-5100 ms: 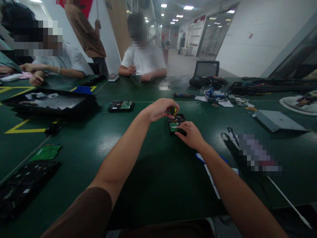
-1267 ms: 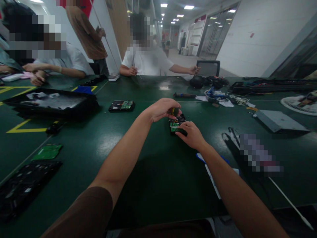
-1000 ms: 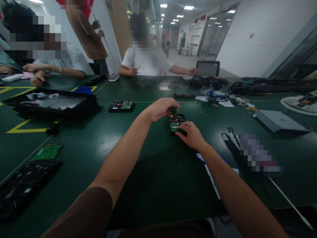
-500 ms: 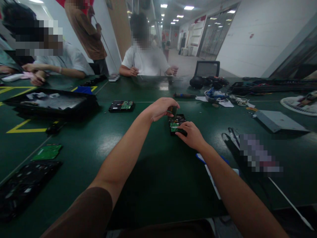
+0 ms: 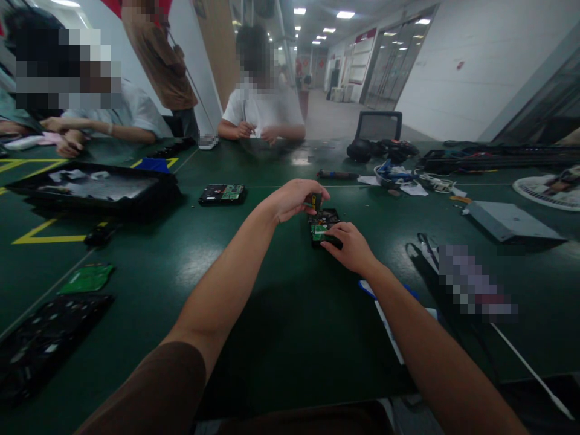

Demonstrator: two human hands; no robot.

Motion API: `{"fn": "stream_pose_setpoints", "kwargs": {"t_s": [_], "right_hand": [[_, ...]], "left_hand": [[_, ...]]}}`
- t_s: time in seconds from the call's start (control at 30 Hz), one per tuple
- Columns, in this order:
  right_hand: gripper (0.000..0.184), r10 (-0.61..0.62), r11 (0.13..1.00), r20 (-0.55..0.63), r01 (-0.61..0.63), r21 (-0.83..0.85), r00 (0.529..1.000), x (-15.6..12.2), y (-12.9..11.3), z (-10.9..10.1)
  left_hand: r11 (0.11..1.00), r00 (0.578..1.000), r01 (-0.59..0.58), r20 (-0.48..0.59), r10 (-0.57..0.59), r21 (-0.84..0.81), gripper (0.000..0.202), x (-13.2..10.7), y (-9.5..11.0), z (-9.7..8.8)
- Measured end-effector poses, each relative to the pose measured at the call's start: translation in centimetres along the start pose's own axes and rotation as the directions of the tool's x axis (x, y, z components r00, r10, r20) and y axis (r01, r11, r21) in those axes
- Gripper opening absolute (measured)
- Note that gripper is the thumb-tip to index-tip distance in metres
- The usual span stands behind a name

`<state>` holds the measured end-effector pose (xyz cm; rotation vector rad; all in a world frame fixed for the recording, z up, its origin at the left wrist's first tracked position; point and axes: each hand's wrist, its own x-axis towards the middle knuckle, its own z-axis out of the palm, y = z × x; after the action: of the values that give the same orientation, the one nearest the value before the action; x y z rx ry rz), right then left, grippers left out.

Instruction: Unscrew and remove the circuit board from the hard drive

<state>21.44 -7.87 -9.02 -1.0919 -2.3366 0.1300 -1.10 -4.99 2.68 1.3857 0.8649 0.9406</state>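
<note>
Your green table: at left, black unit and loose board, already apart. Your left hand works above; your right hand pinches the near-right edge of the black drive, flat on the table. Its mounted board, green, is still on; looks midway. Left fingers pinch a yellow-marked tool handle; can't make out the tip.

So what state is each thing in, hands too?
Left hand: closed on the tool
Right hand: on the drive, grip unclear
Tool: held over the drive
Drive: lying, green board showing
Second drive: lying, green board showing, untouched
Loose board: lying, untouched
Tray: uncovered, things inside
</note>
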Motion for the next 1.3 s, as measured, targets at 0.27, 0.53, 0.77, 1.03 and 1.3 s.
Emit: {"fn": "stream_pose_setpoints", "kwargs": {"t_s": [0.27, 0.53, 0.77, 1.03, 1.3], "right_hand": [[0.026, 0.003, 1.000, 0.002, -0.003, -0.015, 1.000, 0.02, 0.04, 0.13], [0.028, 0.001, 1.000, -0.007, -0.002, -0.019, 1.000, 0.03, 0.08, 0.15], [0.026, 0.009, 1.000, -0.002, -0.009, -0.007, 1.000, 0.05, 0.07, 0.16], [0.027, 0.001, 1.000, -0.011, -0.001, -0.005, 1.000, -0.02, 0.18, 0.21], [0.026, 0.000, 1.000, -0.004, 0.000, -0.001, 1.000, 0.04, 0.26, 0.24]], "left_hand": [[0.991, 0.996, 0.054, 0.077, -0.045, -0.122, 0.015, -0.50, 0.32, 0.47], [1.000, 0.999, -0.018, 0.034, 0.018, -0.011, 0.018, -0.46, 0.24, 0.26], [0.996, 0.998, 0.047, 0.048, -0.043, -0.074, 0.017, -0.23, 0.15, 0.47], [0.997, 0.999, -0.015, -0.029, 0.018, 0.082, 0.018, 0.01, 0.00, -0.03], [0.989, 0.998, 0.059, 0.042, -0.054, -0.135, 0.016, 0.13, -0.25, 0.23]]}}
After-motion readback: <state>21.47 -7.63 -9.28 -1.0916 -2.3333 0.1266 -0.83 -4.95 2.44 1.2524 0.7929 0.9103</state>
